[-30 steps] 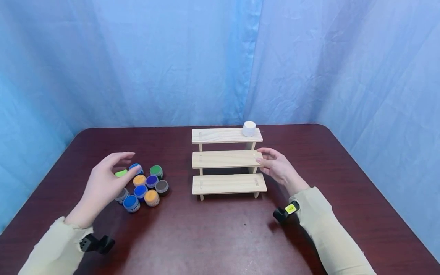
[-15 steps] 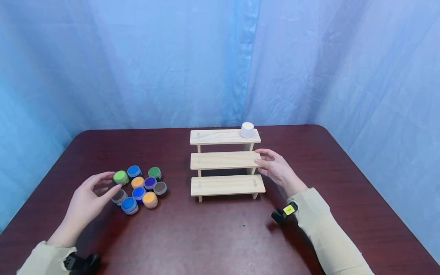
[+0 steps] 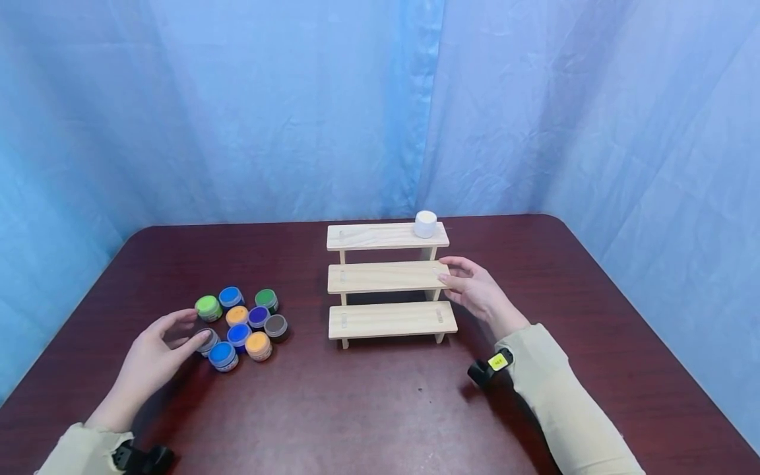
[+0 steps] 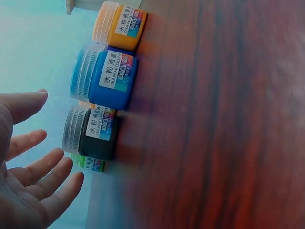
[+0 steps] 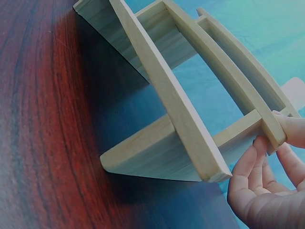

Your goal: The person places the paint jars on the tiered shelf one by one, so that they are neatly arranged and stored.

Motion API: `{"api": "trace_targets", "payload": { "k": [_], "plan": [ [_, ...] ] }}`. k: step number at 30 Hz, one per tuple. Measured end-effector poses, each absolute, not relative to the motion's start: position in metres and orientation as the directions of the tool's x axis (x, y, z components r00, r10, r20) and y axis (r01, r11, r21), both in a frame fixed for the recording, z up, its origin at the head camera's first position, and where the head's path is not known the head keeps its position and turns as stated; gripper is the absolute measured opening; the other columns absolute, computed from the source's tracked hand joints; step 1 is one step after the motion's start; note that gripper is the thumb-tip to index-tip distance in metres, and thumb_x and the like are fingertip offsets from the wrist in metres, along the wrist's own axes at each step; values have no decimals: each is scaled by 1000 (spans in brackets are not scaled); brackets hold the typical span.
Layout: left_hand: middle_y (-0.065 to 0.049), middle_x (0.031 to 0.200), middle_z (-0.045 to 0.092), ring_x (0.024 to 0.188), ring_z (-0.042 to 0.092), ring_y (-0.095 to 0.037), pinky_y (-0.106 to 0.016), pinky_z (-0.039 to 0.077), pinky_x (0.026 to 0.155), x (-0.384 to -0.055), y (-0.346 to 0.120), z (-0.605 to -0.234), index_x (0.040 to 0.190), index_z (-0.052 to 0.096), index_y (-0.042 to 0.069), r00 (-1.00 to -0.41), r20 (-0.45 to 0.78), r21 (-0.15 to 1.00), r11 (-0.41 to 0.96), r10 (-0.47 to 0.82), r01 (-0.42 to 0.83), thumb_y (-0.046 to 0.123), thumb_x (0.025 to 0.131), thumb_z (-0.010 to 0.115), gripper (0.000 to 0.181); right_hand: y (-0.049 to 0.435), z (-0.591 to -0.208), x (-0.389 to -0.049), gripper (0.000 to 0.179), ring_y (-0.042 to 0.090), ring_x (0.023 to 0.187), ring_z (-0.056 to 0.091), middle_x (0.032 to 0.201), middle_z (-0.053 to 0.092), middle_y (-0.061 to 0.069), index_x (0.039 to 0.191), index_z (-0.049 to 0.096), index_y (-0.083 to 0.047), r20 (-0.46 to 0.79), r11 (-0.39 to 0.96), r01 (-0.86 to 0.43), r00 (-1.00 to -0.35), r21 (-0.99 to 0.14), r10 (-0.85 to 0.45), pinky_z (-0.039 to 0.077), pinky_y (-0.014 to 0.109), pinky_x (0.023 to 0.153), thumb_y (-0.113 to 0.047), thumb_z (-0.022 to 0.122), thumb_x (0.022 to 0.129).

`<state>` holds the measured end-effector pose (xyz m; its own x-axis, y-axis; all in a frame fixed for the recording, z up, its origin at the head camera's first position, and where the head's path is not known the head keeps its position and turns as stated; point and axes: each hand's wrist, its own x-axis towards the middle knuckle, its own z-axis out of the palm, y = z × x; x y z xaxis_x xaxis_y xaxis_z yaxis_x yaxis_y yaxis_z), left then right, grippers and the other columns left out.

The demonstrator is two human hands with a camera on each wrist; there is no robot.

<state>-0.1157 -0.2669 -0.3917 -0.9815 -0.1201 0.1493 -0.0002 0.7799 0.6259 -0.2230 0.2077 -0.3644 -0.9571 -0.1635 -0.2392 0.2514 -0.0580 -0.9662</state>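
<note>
My left hand (image 3: 148, 359) hovers at the left edge of a cluster of small paint jars, its fingers parted and holding nothing. Closest to its thumb is a black paint jar (image 4: 97, 132); the left wrist view shows a gap between them. A light green jar (image 3: 208, 307) stands just beyond the fingertips, and a blue jar (image 4: 107, 78) sits beside the black one. At the right, my right hand (image 3: 482, 298) pinches the right end of the middle board of a three-tier wooden stand (image 3: 386, 277), thumb over the top and fingers below. A white jar (image 3: 425, 224) rests on the top tier.
More jars fill the cluster: yellow-orange (image 3: 258, 346), purple (image 3: 258, 317), dark green (image 3: 266, 300) and dark brown (image 3: 276, 327). All stand on a dark reddish wooden table (image 3: 380, 415). Blue curtains (image 3: 285, 112) hang behind it.
My left hand has drawn back from over the jars toward the left and nearer me, then shifted slightly from the light green jar to the black one. My right hand keeps its hold.
</note>
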Motion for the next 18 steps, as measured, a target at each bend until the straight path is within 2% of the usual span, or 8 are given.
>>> {"api": "trace_targets", "payload": {
  "k": [9, 18],
  "plan": [
    [-30, 121, 53, 106, 55, -44, -51, 53, 82, -116, -269, -393, 129, 46, -4, -990, 75, 622, 781, -117, -45, 37, 88, 61, 60, 208, -366, -224, 30, 5, 76, 58, 90, 54, -5, 118, 49, -14, -240, -44, 250, -957, -967, -161, 50, 20, 73, -7, 57, 90],
    [-31, 124, 51, 111, 52, -47, -58, 46, 89, -117, -272, -395, 133, 42, -2, -994, -13, 606, 790, -106, -92, 42, 87, 60, 66, 208, -368, -225, 27, 5, 75, 58, 89, 54, -5, 114, 51, -17, -233, -68, 247, -959, -967, -163, 50, 19, 70, -7, 59, 90]
  ]
}}
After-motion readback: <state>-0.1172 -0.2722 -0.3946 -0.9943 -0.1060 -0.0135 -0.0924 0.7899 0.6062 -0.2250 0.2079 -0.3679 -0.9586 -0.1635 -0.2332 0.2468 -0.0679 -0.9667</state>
